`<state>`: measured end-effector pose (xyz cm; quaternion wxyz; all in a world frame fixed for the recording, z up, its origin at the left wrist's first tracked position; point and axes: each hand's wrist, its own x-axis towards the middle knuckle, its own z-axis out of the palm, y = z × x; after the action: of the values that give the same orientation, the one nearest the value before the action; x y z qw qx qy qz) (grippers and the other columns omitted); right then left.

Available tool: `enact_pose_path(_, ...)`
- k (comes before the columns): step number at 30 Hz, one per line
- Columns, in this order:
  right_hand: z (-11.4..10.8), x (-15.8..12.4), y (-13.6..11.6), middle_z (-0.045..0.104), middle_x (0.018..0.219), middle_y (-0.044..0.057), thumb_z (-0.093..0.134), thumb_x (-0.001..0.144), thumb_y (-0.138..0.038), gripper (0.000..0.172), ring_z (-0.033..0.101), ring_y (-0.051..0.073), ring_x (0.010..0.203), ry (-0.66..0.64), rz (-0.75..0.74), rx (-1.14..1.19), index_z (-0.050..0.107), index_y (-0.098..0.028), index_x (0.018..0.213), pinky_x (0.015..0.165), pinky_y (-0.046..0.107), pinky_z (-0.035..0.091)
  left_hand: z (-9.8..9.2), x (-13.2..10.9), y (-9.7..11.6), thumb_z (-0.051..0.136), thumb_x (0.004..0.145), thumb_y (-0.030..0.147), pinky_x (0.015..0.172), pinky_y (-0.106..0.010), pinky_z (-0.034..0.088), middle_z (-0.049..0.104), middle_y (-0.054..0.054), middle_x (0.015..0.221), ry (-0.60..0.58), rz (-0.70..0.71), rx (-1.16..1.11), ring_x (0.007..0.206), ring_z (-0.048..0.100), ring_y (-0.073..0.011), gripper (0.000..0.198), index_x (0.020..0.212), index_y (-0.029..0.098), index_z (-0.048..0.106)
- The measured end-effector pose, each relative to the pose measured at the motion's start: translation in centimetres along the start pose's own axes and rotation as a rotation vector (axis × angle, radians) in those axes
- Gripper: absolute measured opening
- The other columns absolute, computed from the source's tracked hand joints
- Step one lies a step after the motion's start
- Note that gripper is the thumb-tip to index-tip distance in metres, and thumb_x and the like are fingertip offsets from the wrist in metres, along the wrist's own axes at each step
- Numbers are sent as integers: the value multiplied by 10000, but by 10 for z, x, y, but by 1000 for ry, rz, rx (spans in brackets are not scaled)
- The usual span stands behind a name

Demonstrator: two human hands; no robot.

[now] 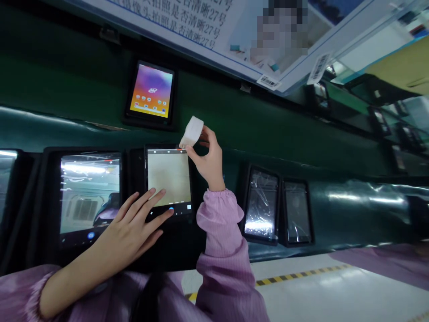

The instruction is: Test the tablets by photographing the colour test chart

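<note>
My left hand (134, 228) lies with fingers stretched out over the bottom edge of a small tablet (169, 181) whose screen shows a pale beige picture; the fingertips touch near its lower buttons. My right hand (209, 156) is raised at the tablet's top right corner, pinching a folded white cloth (191, 132) between thumb and fingers. Both arms wear pink sleeves.
A larger tablet (89, 197) with a lit screen sits to the left in a black holder. Another tablet (151, 91) with a colourful home screen stands further back. Two plastic-wrapped dark devices (263, 205) lie to the right on the green belt (351, 205). A white printed board (208, 27) hangs above.
</note>
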<state>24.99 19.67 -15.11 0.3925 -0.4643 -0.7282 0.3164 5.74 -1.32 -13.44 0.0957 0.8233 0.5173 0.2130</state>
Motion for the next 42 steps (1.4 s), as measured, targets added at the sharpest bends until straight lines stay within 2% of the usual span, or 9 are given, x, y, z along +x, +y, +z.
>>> enact_pose_path(4, 0, 0, -1, 676, 1385, 105, 740, 864, -341, 560, 667, 299, 1251, 39, -48, 11, 539, -269, 1382, 1048, 494, 574, -5, 0, -2, 552, 1038, 292, 1139, -566, 417, 551, -186, 1531, 9, 34, 30, 1400, 544, -381, 346, 1363, 259, 665)
enact_pose_path(8, -32, 1, 5, 606, 1421, 117, 550, 975, -469, 522, 657, 293, 1286, 420, -86, -2, 457, -294, 1458, 1074, 493, 565, -11, -4, -6, 534, 1045, 276, 1130, -550, 420, 533, -178, 1538, 25, 29, 39, 1420, 509, -382, 357, 1383, 244, 645)
enact_pose_path(10, -57, 1, 9, 585, 1380, 132, 320, 1044, -477, 501, 690, 297, 1223, 576, -50, 8, 386, -302, 1508, 973, 494, 609, -13, -6, -8, 529, 1046, 257, 1134, -543, 414, 526, -168, 1544, 25, 10, 40, 1431, 491, -378, 344, 1368, 243, 648)
enact_pose_path(13, -89, -2, 10, 602, 1225, 141, 238, 1058, -477, 509, 735, 280, 961, 618, 17, 43, 452, -273, 1472, 688, 416, 619, -16, -8, -11, 533, 1043, 234, 1138, -532, 407, 532, -158, 1535, 25, 1, 35, 1437, 478, -367, 325, 1345, 241, 653)
enact_pose_path(16, -103, -3, 0, 589, 1206, 109, 561, 980, -469, 439, 698, 231, 849, 562, 44, 6, 550, -292, 1381, 601, 355, 568, -17, -8, -11, 541, 1040, 226, 1138, -531, 405, 535, -151, 1530, 23, 9, 30, 1440, 471, -364, 323, 1343, 244, 653)
enact_pose_path(20, -102, 5, -27, 609, 1162, 73, 779, 864, -372, 280, 672, 268, 1044, 381, -20, -204, 661, -265, 1094, 788, 407, 600, -16, -7, -9, 544, 1039, 219, 1130, -534, 409, 537, -154, 1526, 31, 17, 22, 1429, 477, -367, 318, 1338, 237, 654)
enact_pose_path(23, -89, 14, -46, 604, 1185, 75, 789, 857, -305, 256, 653, 279, 1108, 288, -83, -305, 680, -267, 1086, 829, 419, 597, -15, -6, -7, 542, 1041, 223, 1131, -547, 409, 533, -155, 1532, 26, 14, 18, 1432, 475, -374, 324, 1347, 236, 648)
enact_pose_path(29, -61, 25, -51, 609, 1337, 86, 772, 796, -209, 607, 656, 277, 1078, 136, -36, -236, 501, -283, 1334, 886, 461, 605, -15, -8, -7, 560, 1035, 224, 1132, -534, 417, 552, -151, 1516, 43, 5, 35, 1433, 476, -369, 338, 1363, 230, 640)
enact_pose_path(42, -56, 27, -51, 706, 1409, 46, 512, 847, 30, 607, 630, 271, 1269, -202, -223, -258, 681, -249, 1359, 1111, 529, 511, 1, -7, 0, 538, 1042, 246, 1181, -540, 370, 527, -127, 1561, 39, -32, -29, 1473, 442, -345, 330, 1356, 264, 639)
